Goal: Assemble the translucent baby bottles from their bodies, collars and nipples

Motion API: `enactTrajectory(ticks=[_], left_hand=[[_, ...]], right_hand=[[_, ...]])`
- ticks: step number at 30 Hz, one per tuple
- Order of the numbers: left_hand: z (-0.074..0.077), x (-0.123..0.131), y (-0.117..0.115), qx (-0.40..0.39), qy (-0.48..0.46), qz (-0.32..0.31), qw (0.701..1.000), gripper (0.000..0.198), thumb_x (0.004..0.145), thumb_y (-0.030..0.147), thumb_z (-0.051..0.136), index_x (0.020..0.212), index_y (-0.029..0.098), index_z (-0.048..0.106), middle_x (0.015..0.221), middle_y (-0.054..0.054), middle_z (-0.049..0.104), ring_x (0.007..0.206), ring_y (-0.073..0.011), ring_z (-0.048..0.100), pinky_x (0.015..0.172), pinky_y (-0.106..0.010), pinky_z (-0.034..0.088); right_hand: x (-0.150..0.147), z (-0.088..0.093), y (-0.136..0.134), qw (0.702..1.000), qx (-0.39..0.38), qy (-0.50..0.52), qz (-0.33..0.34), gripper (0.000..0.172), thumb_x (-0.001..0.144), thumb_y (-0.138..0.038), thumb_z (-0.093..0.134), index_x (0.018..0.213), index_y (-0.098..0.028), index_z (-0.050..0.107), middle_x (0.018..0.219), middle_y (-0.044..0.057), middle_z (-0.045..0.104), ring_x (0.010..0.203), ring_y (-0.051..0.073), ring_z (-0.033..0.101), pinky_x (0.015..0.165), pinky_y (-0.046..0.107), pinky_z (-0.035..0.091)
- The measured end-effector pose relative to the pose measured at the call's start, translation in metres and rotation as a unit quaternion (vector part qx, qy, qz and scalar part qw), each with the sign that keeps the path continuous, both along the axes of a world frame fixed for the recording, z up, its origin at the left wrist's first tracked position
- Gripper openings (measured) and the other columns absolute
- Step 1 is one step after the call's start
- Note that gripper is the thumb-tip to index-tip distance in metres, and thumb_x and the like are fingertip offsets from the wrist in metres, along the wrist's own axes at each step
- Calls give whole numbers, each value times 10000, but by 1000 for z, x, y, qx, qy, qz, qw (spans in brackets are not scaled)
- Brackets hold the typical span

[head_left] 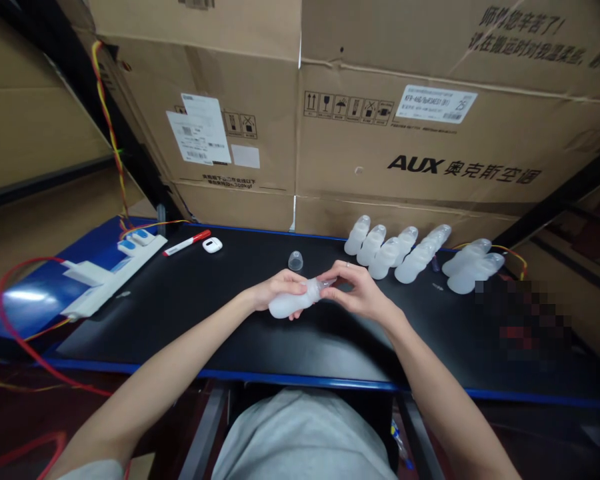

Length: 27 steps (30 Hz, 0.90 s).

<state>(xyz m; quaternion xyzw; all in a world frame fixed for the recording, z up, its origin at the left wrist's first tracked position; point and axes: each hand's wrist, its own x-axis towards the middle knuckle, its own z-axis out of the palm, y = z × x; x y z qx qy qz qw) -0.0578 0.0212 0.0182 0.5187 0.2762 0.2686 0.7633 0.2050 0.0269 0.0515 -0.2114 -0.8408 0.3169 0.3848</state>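
Observation:
A frosted white squeeze bottle [285,305] lies tilted between my hands, its narrow end pointing right. My left hand [281,288] is wrapped round the bottle's body. With thumb and fingers, my right hand [353,288] pinches the clear pointed tip [325,284] at the bottle's narrow end. Just behind my hands, a clear domed cap [295,261] stands on the black mat [240,340]. Several similar capped bottles [384,259] stand in a group to the right, and two more bottles [473,267] are farther right.
A white power strip [115,277] with plugs and cables is at the left. Near the back left lie a red and white marker [187,243] and a small white case [213,245]. Large cardboard boxes [350,147] form a wall behind the table. A blurred patch covers the right end.

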Motion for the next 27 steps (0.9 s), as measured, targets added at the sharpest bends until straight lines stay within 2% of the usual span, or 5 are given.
enactTrajectory(ticks=[4,9,13,15,27], left_hand=[[1,0,-2,21,38,24,999,573,737,529,975,1077,93,826,750,-98,777,573,-217,756,487,-253,597],[3,3,-4,50,47,23,997,540,774,515,960,1094,97,837,803,-101,787,615,-212,769,506,-245,599],[4,1,-1,43,17,46,998,563,764,546,957,1054,82,826,711,-97,762,574,-212,745,523,-272,624],[6,-2,0,39,4,50,998,572,763,550,956,1056,77,821,699,-104,763,567,-217,744,529,-279,626],[13,-4,-6,72,32,56,995,469,804,464,937,1071,94,831,789,-85,769,599,-195,751,543,-260,638]], right_hand=[[-7,-7,-2,994,75,-44,-64,323,1071,-431,729,849,-207,661,763,2,633,676,144,561,643,299,455],[-10,-11,-3,990,63,-75,-100,538,1128,-443,597,657,-220,462,603,-31,488,573,125,439,602,313,359],[-2,0,-3,996,37,-54,-59,216,1065,-431,707,1047,-216,696,917,39,718,724,166,608,683,324,499],[1,4,-3,999,30,-34,-25,234,1064,-395,714,1234,-235,693,1090,71,745,798,180,653,731,343,553],[0,3,-7,987,122,-87,-53,97,1105,-333,636,1087,-241,659,841,9,611,714,178,538,699,346,444]])
